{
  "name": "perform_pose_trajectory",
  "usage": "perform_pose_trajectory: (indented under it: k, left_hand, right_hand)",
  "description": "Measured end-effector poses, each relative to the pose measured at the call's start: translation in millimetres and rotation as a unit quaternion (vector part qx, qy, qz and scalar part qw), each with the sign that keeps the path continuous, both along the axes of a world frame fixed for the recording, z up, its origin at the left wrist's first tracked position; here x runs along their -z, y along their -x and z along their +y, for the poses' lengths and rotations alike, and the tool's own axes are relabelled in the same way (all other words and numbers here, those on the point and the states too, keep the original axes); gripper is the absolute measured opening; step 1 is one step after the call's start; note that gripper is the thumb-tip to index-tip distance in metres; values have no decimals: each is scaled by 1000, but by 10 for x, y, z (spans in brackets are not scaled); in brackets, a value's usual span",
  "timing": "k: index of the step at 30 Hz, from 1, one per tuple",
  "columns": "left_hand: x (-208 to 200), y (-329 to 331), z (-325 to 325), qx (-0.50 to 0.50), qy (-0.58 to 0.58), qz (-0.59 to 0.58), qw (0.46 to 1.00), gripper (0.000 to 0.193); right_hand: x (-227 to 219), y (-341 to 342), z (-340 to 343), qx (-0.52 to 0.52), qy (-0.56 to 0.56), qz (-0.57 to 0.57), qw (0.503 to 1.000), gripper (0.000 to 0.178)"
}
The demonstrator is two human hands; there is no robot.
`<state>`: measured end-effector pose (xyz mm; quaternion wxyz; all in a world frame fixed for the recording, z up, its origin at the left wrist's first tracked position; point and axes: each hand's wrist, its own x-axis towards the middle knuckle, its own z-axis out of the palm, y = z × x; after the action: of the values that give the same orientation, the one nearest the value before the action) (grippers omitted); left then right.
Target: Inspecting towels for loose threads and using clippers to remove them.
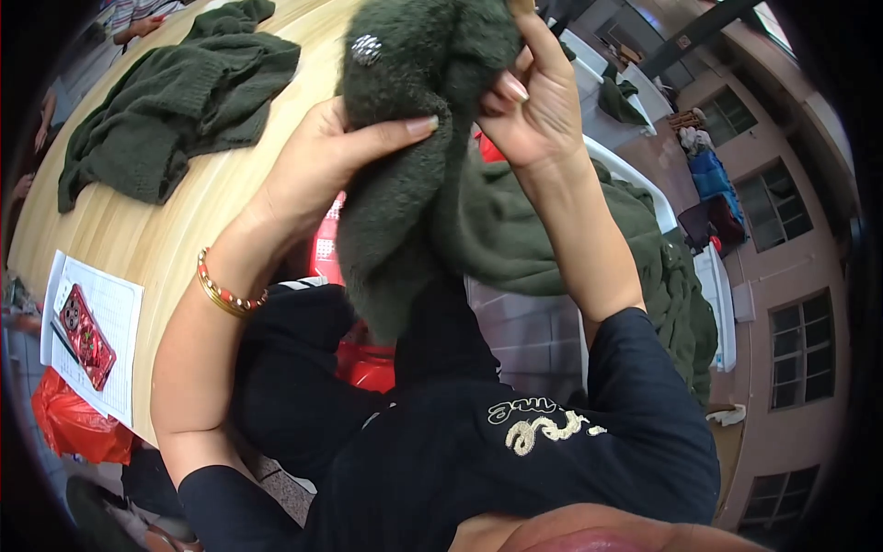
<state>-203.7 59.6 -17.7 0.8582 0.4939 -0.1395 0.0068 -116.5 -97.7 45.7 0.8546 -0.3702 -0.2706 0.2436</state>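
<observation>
Held up in front of me is a dark green fuzzy knit sweater (pixel 395 202), bunched and hanging down towards my lap. A shiny silver button (pixel 366 50) sits near its top left. My left hand (pixel 336 152) is closed on the sweater's left side, with the thumb lying across a fold. On the upper right, my right hand (pixel 538 110) grips the same sweater with bent fingers. The fabric hides some fingertips of both hands.
A dark green sweater (pixel 175 110) lies on the wooden table (pixel 248 175). A red-patterned phone (pixel 89 340) and a pen rest on a paper pad (pixel 124 304). Green garments (pixel 524 239) are heaped at right by a white rim. A red bag (pixel 78 423) hangs lower left.
</observation>
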Motion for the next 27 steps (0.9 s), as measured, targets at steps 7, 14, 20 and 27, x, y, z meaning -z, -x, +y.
perform_pose_trajectory:
  k: [7,14,20,27]
  left_hand:
    - [362,-238,183,119,-88,120,982,31]
    - [758,-447,99,205,-186,167,946,38]
    - [780,-446,35,156,-214,174,949,44]
    - [846,-422,10,162,-187,236,940,37]
  right_hand:
    - [758,-307,-736,109,260,136,950,8]
    - [1531,-662,-1568,115,568,48,813,29]
    - [1539,-615,-1435,202,511,-186,814,37]
    - [1385,-170,-928,43,450,-109,885,30]
